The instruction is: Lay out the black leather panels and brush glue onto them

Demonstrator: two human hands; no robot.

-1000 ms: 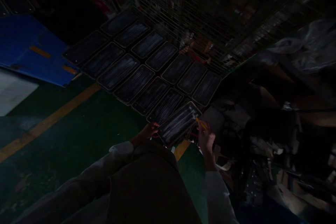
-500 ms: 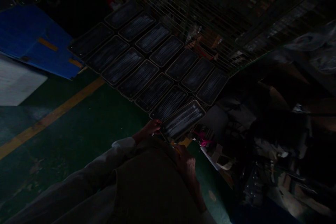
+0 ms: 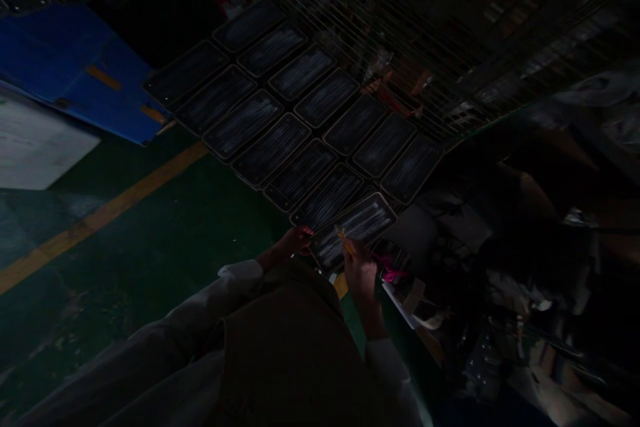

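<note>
A dark rounded rectangular panel (image 3: 373, 217) with pale streaks along it lies at the near end of the rows, slightly askew and overlapping its neighbour. My left hand (image 3: 299, 239) is closed at the left corner of this panel, its fingers on the edge. My right hand (image 3: 361, 270) is closed around a yellow-handled brush (image 3: 348, 247), whose tip is over the streaked face. Whether the tip touches the surface is hard to tell in the dim light. Beside it lies another streaked panel (image 3: 330, 197).
Two rows of similar panels (image 3: 273, 147) stretch away to the upper left. Behind them stands a wire mesh cage (image 3: 340, 20). On the left are a blue box (image 3: 60, 67) and a white box (image 3: 40, 140); clutter with a pink ribbon (image 3: 389, 269) is at the right.
My right hand has moved up and forward from beside my body, bringing the brush over the near panel. My left hand stays at the panel's corner. The view has shifted slightly.
</note>
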